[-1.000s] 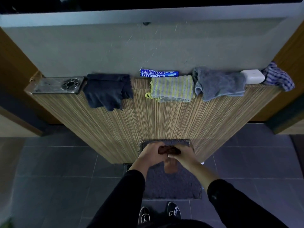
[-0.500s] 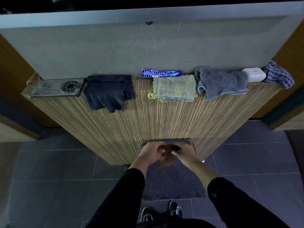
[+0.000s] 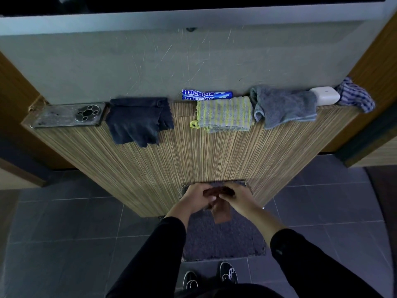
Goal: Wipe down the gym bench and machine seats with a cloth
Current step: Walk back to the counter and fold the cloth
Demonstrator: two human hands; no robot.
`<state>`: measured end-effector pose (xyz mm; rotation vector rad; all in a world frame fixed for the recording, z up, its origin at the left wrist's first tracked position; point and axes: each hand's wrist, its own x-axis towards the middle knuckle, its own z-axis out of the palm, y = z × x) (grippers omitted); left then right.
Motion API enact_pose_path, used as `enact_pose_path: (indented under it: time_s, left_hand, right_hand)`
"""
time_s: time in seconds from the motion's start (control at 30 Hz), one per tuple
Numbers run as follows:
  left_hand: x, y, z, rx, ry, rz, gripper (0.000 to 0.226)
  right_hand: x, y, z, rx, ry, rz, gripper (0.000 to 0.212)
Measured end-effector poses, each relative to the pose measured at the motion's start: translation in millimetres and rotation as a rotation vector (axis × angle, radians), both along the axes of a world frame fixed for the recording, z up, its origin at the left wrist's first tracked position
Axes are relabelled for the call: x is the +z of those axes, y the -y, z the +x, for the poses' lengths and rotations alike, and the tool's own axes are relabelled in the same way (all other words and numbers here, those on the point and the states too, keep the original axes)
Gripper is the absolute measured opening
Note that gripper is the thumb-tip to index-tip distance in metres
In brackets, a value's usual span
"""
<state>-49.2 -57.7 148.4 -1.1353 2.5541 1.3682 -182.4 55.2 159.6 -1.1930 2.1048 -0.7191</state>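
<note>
Since a moment ago our left hand [image 3: 196, 197] and right hand [image 3: 235, 196] have hardly moved — both pinch the small brown cloth [image 3: 220, 208] above the grey floor mat [image 3: 223, 239]. We should fold it flat — neat edges wipe best.

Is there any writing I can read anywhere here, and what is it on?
"mentos": on the blue candy roll lying on the wooden ledge; a second, partly hidden "mentos" sits below it.
The yellow tag on the striped cloth has a mark too small to read.
Nothing else is readable.

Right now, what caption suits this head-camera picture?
Both hands, left and right, hold a brown cloth below a cloth-draped wooden ledge.
</note>
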Motion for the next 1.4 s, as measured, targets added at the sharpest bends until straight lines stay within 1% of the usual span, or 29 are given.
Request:
enact_pose_path:
  time_s: [0.07, 0.1, 0.17, 0.23, 0.27, 0.33, 0.4, 0.47, 0.53, 0.57, 0.67, 0.7, 0.77, 0.83, 0.87, 0.93, 1.0, 1.07, 1.1, 1.17, 1.23, 1.3, 1.37, 1.4]
  left_hand:
    - [2, 0, -2, 0.026, -0.008, 0.02, 0.025]
    - [3, 0, -3, 0.042, -0.009, 0.023, 0.023]
    - [6, -1, -5, 0.071, -0.001, 0.03, 0.023]
    - [6, -1, -7, 0.104, -0.009, 0.054, 0.023]
    - [6, -2, -7, 0.116, -0.016, 0.061, 0.024]
    - [5, -2, -7, 0.118, -0.015, 0.055, 0.026]
    - [5, -3, -5, 0.11, -0.02, 0.091, 0.028]
    - [4, -5, -4, 0.087, -0.027, 0.124, 0.034]
    - [3, -5, -4, 0.078, -0.02, 0.105, 0.041]
    - [3, -4, -3, 0.093, -0.019, 0.106, 0.04]
    - [5, -2, -4, 0.116, -0.039, 0.165, 0.023]
    - [7, -1, -4, 0.118, -0.037, 0.155, 0.019]
    - [9, 1, -4, 0.164, -0.05, 0.123, 0.017]
    - [8, 2, -5, 0.226, -0.062, 0.121, 0.018]
    - [7, 3, -4, 0.258, -0.06, 0.122, 0.019]
    - [6, 3, -2, 0.302, -0.047, 0.106, 0.023]
    - [4, 2, 0, 0.263, -0.022, 0.047, 0.032]
    - [2, -2, 3, 0.188, 0.004, -0.004, 0.047]
    - [2, -5, 4, 0.154, 0.007, -0.031, 0.05]
    - [1, -10, 5, 0.098, -0.012, -0.069, 0.043]
    - [2, -16, 5, 0.061, -0.014, 0.011, 0.032]
    - [2, -20, 5, 0.035, -0.009, 0.115, 0.036]
    - [1, -20, 5, 0.0, 0.0, 0.102, 0.042]
    - [1, -20, 5, -0.008, -0.01, 0.086, 0.04]
  right_hand:
    - [-3, 0, -1, -0.014, 0.018, -0.014, 0.026]
    - [-3, 0, -1, -0.027, 0.011, -0.018, 0.03]
    - [-4, -2, 0, -0.055, -0.003, -0.009, 0.049]
    - [-3, -3, 0, -0.064, 0.047, 0.028, 0.069]
    - [-4, -3, 0, -0.056, 0.077, 0.04, 0.071]
    - [-5, -2, -2, -0.048, 0.104, 0.046, 0.061]
    - [-7, 0, -2, -0.058, 0.078, 0.023, 0.048]
    - [-8, 2, 0, -0.045, 0.054, 0.005, 0.044]
    - [-10, 3, 1, -0.061, 0.067, -0.013, 0.04]
    - [-10, 3, 2, -0.096, 0.089, -0.022, 0.039]
    - [-9, 2, 2, -0.185, 0.216, -0.021, 0.035]
    - [-10, 2, 1, -0.158, 0.253, 0.001, 0.032]
    - [-15, 0, 2, -0.033, 0.278, 0.084, 0.026]
    - [-19, -3, 2, 0.022, 0.297, 0.142, 0.029]
    - [-20, -3, 2, 0.008, 0.301, 0.157, 0.03]
    - [-23, -3, 1, -0.039, 0.303, 0.156, 0.02]
    - [-24, -1, -1, -0.106, 0.323, 0.129, 0.011]
    - [-25, 1, -2, -0.204, 0.363, 0.085, 0.016]
    - [-24, 3, -2, -0.247, 0.366, 0.076, 0.02]
    - [-20, 6, 0, -0.306, 0.388, 0.068, 0.018]
    - [-18, 8, 2, -0.388, 0.47, 0.063, 0.012]
    - [-16, 9, 2, -0.447, 0.564, 0.07, 0.009]
    - [-13, 8, 3, -0.479, 0.69, 0.059, 0.005]
    - [-12, 8, 3, -0.49, 0.757, 0.043, 0.003]
